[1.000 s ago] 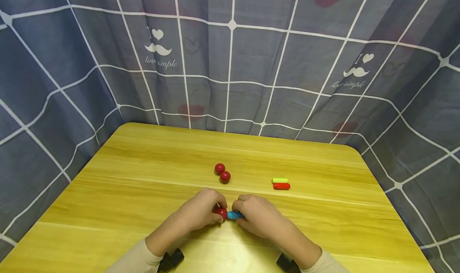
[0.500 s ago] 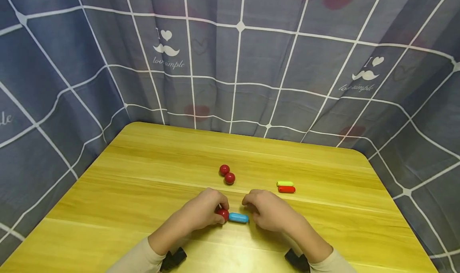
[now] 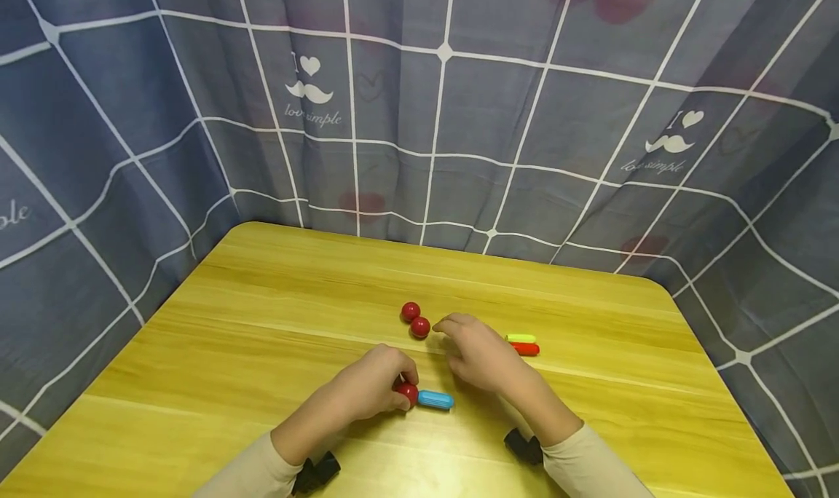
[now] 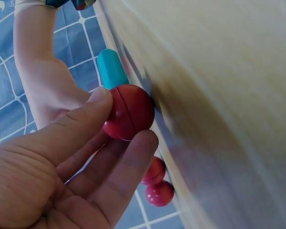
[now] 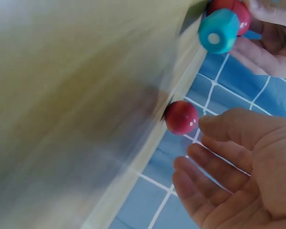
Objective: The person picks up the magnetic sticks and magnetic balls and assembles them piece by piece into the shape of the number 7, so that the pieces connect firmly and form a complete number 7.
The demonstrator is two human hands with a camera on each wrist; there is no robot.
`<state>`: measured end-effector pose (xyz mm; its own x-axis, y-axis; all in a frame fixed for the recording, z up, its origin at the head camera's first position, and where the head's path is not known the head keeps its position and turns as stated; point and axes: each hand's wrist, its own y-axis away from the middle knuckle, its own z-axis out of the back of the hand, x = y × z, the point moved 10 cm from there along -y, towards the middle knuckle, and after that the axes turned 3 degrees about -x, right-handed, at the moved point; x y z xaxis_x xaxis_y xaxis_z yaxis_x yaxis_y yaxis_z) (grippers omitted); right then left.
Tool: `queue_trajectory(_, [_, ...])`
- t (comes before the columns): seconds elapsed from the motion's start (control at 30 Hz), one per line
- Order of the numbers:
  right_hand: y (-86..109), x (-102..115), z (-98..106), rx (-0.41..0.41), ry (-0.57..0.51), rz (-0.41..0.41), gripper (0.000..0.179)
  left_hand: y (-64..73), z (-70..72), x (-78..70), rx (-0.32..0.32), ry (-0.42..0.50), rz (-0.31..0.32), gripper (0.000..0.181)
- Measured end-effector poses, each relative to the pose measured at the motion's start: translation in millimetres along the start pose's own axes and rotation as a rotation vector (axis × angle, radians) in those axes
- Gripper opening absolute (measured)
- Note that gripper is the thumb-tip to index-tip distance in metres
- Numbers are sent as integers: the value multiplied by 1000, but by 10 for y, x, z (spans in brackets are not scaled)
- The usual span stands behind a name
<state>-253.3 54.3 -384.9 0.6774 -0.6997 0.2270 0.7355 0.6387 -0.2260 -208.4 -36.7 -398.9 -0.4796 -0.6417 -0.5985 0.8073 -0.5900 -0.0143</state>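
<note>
My left hand [image 3: 373, 381] pinches a red ball [image 4: 131, 112] between thumb and fingers, low over the table. A ribbed blue stick [image 3: 435, 400] extends to the right from that ball; in the right wrist view a pale round spot shows on the end of the blue stick [image 5: 218, 32]. Just right of two more red balls, the nearer ball [image 3: 420, 327] and the farther ball [image 3: 411, 311], my right hand [image 3: 481, 352] reaches with loosely bent fingers and nothing in its grasp.
A yellow-green stick [image 3: 521, 338] and a red stick [image 3: 526, 349] lie side by side beyond my right hand, partly covered by it. The wooden table [image 3: 216, 352] ends at a grey-blue checked curtain [image 3: 387, 105] at the back and sides.
My right hand has let go of the blue stick and moved forward toward the two loose red balls. The left hand keeps holding its ball. The head view has shifted slightly.
</note>
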Motion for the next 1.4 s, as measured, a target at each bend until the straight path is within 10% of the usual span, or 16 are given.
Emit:
queue_trajectory(0.77, [-286, 99, -188, 39, 1, 111, 38, -12, -17, -4, -1, 7, -15, 16])
queue_trajectory(1.4, [42, -66, -146, 79, 26, 1, 24, -19, -16, 2, -10, 25, -24, 16])
